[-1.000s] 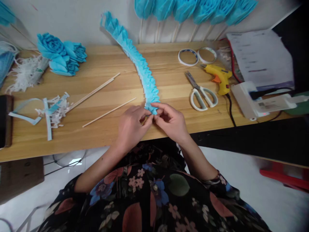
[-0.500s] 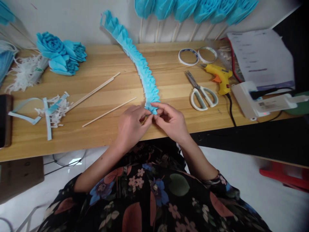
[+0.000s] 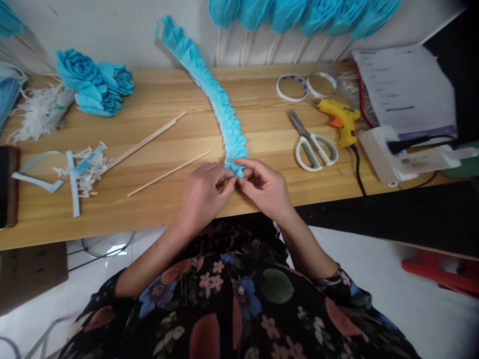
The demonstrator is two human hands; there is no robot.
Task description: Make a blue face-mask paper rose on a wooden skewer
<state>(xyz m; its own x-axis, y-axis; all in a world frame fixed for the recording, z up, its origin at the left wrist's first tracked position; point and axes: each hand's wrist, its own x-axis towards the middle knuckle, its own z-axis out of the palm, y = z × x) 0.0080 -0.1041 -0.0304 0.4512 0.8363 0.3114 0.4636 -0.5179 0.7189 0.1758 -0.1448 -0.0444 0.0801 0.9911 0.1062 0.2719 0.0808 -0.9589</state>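
From where I stood, the left hand and right hand both pinched the near end of the pleated blue strip, fingertips drawn close together, perhaps to keep its folds tight. The rest ran across the desk towards the wall, seemingly laid out straight-ish to avoid crushing. The scissors and glue gun lay rightward, probably for easy reach.
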